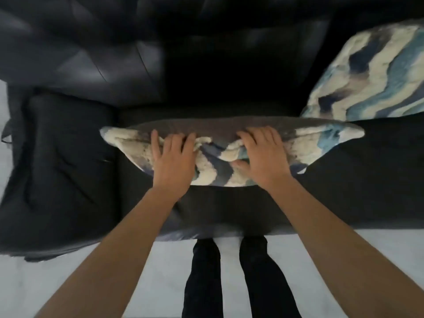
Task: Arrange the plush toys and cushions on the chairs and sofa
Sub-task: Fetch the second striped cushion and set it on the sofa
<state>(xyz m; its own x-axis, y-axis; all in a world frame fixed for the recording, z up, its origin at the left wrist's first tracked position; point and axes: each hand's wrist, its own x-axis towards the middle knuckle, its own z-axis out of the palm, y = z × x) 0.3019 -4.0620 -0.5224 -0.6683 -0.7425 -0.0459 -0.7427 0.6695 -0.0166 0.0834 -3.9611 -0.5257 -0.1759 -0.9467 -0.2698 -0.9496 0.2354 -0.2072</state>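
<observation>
Cushion (229, 154) sits on the sofa seat (218, 210), gripped under our 2 hands: left hand (172, 161) and right hand (261, 154) bunch its soft, light, plush cover near the middle; holding nearer the corners should control it better.

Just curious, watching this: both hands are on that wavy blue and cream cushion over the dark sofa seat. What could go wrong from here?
Two things, probably. The left hand and right hand grip the cushion only near its middle, so its loose ends may sag or twist when set down. Also, the second cushion leans against the sofa back close by; a swing to the right might knock it over.
</observation>
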